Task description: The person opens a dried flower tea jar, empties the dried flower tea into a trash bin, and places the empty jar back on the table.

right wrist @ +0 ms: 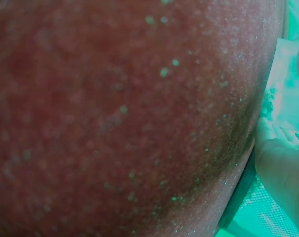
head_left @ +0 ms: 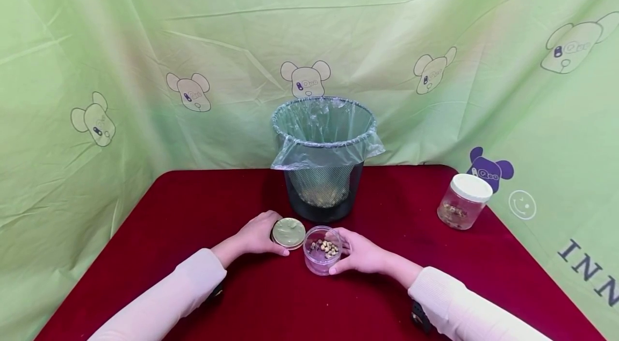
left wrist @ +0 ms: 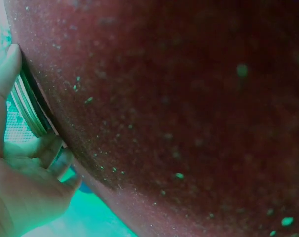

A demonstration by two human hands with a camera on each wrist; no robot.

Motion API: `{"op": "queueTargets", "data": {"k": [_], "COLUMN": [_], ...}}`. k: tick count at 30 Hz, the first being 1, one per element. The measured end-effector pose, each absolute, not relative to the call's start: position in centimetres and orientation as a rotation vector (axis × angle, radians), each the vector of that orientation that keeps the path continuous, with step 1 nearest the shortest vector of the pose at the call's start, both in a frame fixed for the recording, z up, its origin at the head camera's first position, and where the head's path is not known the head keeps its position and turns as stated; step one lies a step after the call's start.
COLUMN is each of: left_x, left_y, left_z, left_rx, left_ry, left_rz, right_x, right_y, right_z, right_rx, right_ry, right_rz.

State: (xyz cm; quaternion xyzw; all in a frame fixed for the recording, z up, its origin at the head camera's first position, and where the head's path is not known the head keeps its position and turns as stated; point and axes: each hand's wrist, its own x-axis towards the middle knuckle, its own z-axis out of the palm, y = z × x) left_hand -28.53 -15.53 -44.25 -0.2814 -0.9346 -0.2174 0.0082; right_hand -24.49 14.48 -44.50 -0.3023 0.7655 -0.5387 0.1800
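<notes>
Near the middle of the table, my left hand (head_left: pixel 260 232) grips a round, gold-coloured lid (head_left: pixel 289 232) by its edge. The left wrist view shows the lid's ridged side (left wrist: pixel 28 106) between thumb and fingers, low over the cloth. Just right of it stands an uncapped clear jar (head_left: pixel 318 266) with small dried tan and dark pieces (head_left: pixel 329 248) inside. My right hand (head_left: pixel 359 252) holds this jar from its right side, thumb in front and fingers behind. Only part of the jar (right wrist: pixel 286 81) shows in the right wrist view.
Behind both hands stands a black mesh bin (head_left: pixel 355 182) lined with a clear plastic bag (head_left: pixel 309 156); tan matter shows low inside. A white-lidded clear jar (head_left: pixel 465 201) with brownish pieces stands at the right edge of the red-covered table (head_left: pixel 217 196). Green curtains (head_left: pixel 217 35) surround the table.
</notes>
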Motion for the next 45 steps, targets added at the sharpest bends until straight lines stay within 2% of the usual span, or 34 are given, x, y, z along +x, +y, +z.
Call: {"op": "queueTargets", "data": {"k": [28,36,45], "left_x": [-28.3,-28.5,-29.1], "left_y": [-15.7,-15.9,-15.8], "left_z": [-44.3,-43.6,-40.9], "left_rx": [-0.902,-0.821,-0.674], "left_ry": [-2.921,-2.922,-2.756], "left_rz": [-0.664,-0.834,-1.099], "right_x": [-24.6,-24.5,-24.6], "right_y": [14.5,14.6,14.7], "right_z": [-44.7,-44.8,-44.8], "right_rx": [-0.843,-0.856,-0.859], "right_ry": [2.146,2.152,2.136], "right_rz": [-1.529,-1.528,-1.539]}}
